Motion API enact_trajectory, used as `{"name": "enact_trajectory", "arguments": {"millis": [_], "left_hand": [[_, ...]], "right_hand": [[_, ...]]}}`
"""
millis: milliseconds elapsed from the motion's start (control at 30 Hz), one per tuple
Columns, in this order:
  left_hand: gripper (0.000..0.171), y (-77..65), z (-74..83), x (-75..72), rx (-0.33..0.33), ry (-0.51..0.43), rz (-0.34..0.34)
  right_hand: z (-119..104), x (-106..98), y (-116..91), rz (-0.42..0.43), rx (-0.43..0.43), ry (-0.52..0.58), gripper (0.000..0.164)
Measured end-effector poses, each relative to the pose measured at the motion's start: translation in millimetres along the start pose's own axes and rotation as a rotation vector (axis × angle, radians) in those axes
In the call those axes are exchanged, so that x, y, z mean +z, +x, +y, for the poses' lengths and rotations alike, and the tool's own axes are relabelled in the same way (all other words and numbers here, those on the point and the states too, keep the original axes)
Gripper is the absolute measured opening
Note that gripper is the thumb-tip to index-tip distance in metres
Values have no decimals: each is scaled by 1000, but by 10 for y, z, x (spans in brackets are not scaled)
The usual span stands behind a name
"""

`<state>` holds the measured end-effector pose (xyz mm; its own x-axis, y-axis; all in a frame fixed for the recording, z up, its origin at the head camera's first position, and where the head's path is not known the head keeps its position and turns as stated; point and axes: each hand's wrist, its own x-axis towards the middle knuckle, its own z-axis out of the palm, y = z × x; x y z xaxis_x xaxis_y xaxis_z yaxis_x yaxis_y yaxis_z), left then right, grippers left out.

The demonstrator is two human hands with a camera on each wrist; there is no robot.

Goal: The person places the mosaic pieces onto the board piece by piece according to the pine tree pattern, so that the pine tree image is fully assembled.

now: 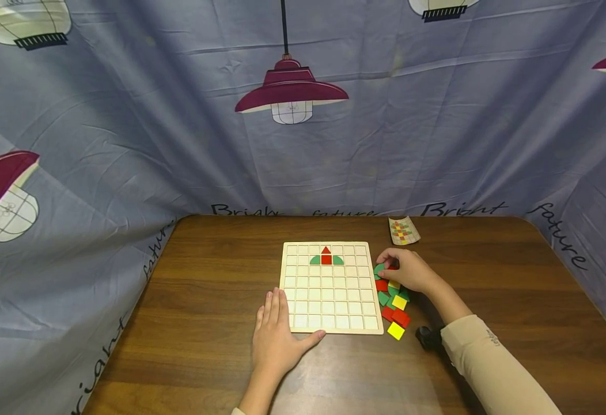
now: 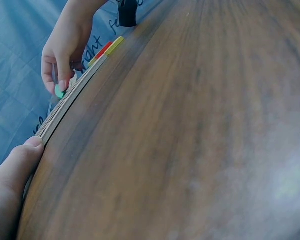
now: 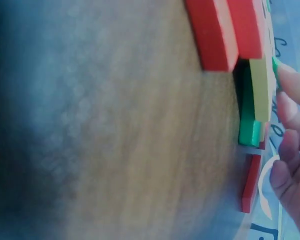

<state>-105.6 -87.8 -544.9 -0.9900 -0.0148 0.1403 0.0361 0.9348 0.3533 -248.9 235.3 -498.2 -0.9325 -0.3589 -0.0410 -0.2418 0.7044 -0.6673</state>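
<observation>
A pale wooden grid board (image 1: 303,333) lies on the table. Near its top are a red triangle (image 1: 326,251), a red square (image 1: 326,260) and two green rounded pieces (image 1: 315,260), one on each side of the square. My left hand (image 1: 277,340) rests at the board's lower left corner, fingers straight and thumb along the near edge. Right of the board, my right hand (image 1: 408,271) pinches a green round-edged piece (image 2: 59,91) between thumb and fingertips, above a heap of red, green and yellow pieces (image 1: 399,302). Part of the heap is hidden under that hand.
A small card (image 1: 404,230) with a coloured pattern lies behind the heap. A black object (image 1: 427,337) is beside the right forearm. Blue curtain (image 1: 303,161) printed with lamps and lettering surrounds the brown wooden table (image 1: 209,300).
</observation>
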Motion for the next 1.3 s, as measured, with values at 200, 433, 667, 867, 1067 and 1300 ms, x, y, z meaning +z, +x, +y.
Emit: {"name": "enact_trajectory", "arguments": {"millis": [200,433,667,867,1067,1300], "left_hand": [[131,-5,-3,10,-1,-7,2],[131,-10,-5,13,-4,-21,5],[131,-5,-8,6,-8,-11,-3],[130,-6,-5,-1,0,-5,-6],[130,-5,-5,9,-2,-3,1],[129,0,-10,23,7,-4,19]], "right_hand": [[-95,15,26,-7,31,70,16],[-305,166,117,-23,17,138,15],[-610,383,269,-42,-3,133,16],[-926,553,373,-55,3,98,14],[-1095,740,490,-58,-2,55,12],[-1223,908,585,-51,-13,22,12]]}}
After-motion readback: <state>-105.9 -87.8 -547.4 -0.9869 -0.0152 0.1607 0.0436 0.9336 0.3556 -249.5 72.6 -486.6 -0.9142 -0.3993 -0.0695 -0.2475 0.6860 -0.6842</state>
